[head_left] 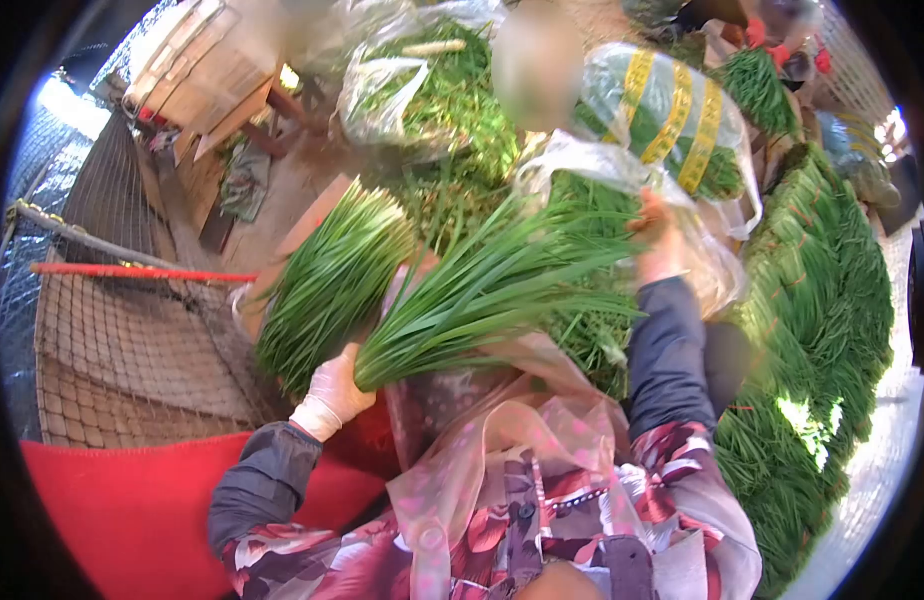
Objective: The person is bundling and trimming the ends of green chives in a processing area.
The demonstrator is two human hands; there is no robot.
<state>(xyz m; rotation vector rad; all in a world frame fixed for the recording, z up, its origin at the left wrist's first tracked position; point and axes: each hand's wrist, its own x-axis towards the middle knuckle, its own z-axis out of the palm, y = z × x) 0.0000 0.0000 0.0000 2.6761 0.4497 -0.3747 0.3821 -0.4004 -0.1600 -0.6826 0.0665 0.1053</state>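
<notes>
while the left hand has its grip closed round one end of the fanned green bunch, the right hand is up by the leafy tips at the other end. can't tell if the right grip is pinching leaves; fingers look blurred. bunch sits in front of the torso, over the clear apron. second green bunch lies just beside it, to the left. yellow-striped bag of greens beyond the right hand. long green pile down the right side.
</notes>
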